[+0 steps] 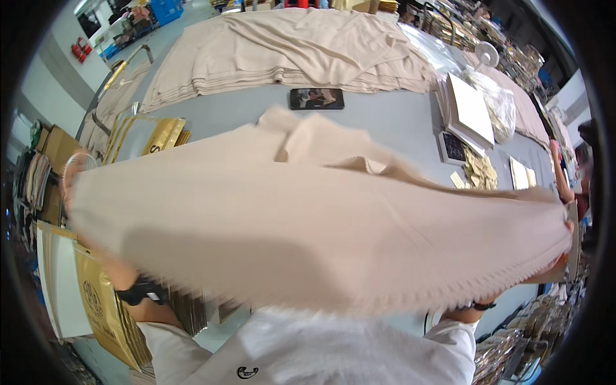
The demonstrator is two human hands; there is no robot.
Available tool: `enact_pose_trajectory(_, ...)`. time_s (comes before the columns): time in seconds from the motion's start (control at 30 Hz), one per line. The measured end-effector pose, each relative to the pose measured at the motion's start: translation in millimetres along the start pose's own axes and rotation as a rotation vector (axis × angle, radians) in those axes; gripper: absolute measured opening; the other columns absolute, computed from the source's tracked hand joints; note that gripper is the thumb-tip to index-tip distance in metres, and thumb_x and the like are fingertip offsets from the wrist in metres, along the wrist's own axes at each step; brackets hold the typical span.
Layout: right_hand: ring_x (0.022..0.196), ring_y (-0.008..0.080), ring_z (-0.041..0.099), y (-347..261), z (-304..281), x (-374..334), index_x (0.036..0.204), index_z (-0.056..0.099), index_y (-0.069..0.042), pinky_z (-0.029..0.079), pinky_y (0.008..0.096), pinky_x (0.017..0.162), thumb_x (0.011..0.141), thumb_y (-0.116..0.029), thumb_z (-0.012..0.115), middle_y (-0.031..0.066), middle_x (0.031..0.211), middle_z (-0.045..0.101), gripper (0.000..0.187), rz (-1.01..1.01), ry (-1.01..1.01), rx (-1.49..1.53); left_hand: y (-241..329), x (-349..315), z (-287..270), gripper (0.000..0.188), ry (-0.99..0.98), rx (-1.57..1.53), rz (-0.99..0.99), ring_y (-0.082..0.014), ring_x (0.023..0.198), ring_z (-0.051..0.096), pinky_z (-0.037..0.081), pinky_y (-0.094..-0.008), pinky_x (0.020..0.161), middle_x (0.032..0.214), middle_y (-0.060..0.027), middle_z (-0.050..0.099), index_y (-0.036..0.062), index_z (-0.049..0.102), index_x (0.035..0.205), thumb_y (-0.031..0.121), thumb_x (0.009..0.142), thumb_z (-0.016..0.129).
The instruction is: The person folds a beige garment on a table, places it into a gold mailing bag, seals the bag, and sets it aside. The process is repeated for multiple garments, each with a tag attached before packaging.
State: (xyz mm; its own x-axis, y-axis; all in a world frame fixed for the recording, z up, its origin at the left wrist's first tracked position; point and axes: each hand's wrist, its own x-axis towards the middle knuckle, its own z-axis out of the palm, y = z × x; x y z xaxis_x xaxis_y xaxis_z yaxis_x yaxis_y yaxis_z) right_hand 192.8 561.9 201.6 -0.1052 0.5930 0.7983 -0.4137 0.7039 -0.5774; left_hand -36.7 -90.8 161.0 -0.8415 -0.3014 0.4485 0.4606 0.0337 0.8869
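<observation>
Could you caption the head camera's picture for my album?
Left hand and right hand hold a fringed beige cloth wide at a grey table bearing layered beige fabric.

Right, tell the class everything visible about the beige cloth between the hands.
The beige cloth looks soft and matte, with a fringed near edge, a shadow across its front and a rumpled far part. The left hand and right hand hold its ends, spread wide at the grey table. Table contact is unclear.
</observation>
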Motion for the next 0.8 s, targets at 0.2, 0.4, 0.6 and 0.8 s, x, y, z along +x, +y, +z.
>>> enact_pose_trajectory(0.2,0.102,0.0174,0.064,74.3,103.0,29.7,0.123,0.068,-0.002,0.051,0.0318,0.094,0.104,-0.021,0.062,0.0101,0.119,0.069,0.028,0.257,-0.549,-0.301,4.2,121.5,60.4,0.039,-0.270,-0.076,-0.082,-0.0201,0.117,0.065,0.051,-0.0367,0.105,0.124,-0.0100,0.071,0.0000,0.066,0.134,0.023,0.108,0.048)
enact_pose_trajectory(0.4,0.095,0.0144,0.060,93.7,176.4,89.3,0.123,0.070,-0.002,0.047,0.0292,0.088,0.107,-0.029,0.064,0.0059,0.108,0.070,0.031,0.442,-0.233,0.355,48.1,171.9,127.6,0.037,-0.142,-0.162,0.042,-0.0180,0.128,0.060,0.040,-0.0327,0.116,0.132,-0.0096,0.070,-0.0004,0.069,0.130,0.016,0.109,0.044)
enact_pose_trajectory(0.6,0.115,0.0219,0.064,40.9,75.7,108.9,0.129,0.057,-0.005,0.054,0.0371,0.098,0.112,-0.019,0.047,0.0133,0.124,0.064,0.025,0.226,-0.164,0.702,129.1,128.8,54.8,0.045,-0.092,0.034,0.593,-0.0256,0.137,0.057,0.041,-0.0386,0.119,0.144,-0.0146,0.063,-0.0015,0.063,0.139,0.024,0.111,0.040)
enact_pose_trajectory(0.8,0.099,0.0228,0.063,49.9,-28.8,-20.2,0.121,0.055,-0.002,0.054,0.0380,0.089,0.106,-0.011,0.056,0.0086,0.112,0.058,0.017,0.334,-0.339,0.618,81.9,1.7,-31.3,0.041,0.088,0.650,0.702,-0.0267,0.109,0.067,0.054,-0.0347,0.097,0.122,-0.0156,0.069,-0.0069,0.066,0.124,0.022,0.098,0.050)
